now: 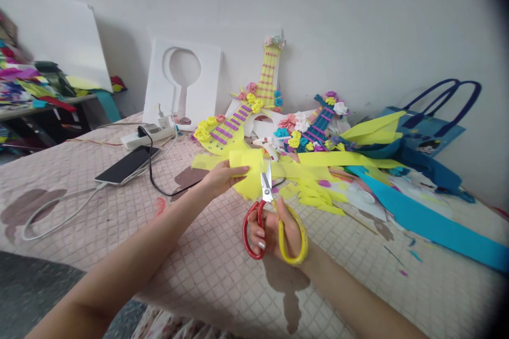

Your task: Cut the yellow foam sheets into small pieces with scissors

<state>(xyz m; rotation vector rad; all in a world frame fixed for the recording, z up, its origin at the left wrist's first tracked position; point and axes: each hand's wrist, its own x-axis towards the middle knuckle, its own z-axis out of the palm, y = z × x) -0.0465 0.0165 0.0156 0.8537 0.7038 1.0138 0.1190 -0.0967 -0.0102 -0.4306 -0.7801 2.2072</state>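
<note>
My left hand (pixel 222 177) pinches a piece of yellow crepe paper (pixel 248 161) between thumb and fingers, above the table. In my right hand (pixel 278 228) is a pair of scissors (pixel 266 190) with one red and one yellow handle loop. Its blades point away from me, spread a little, and overlap the right edge of the paper in view; whether they touch it I cannot tell. Behind the paper stands a guitar-shaped craft (pixel 230 127) in yellow with purple strips and paper flowers. A white hot glue gun (pixel 268 145) lies just beyond the scissors.
On the left are a phone (pixel 127 164) on a white cable and a power strip (pixel 149 135). A white foam board (pixel 151 85) with a cut-out leans on the wall. Blue crepe strips (pixel 429 228), yellow scraps (pixel 318 196) and a blue bag (pixel 437 127) lie to the right.
</note>
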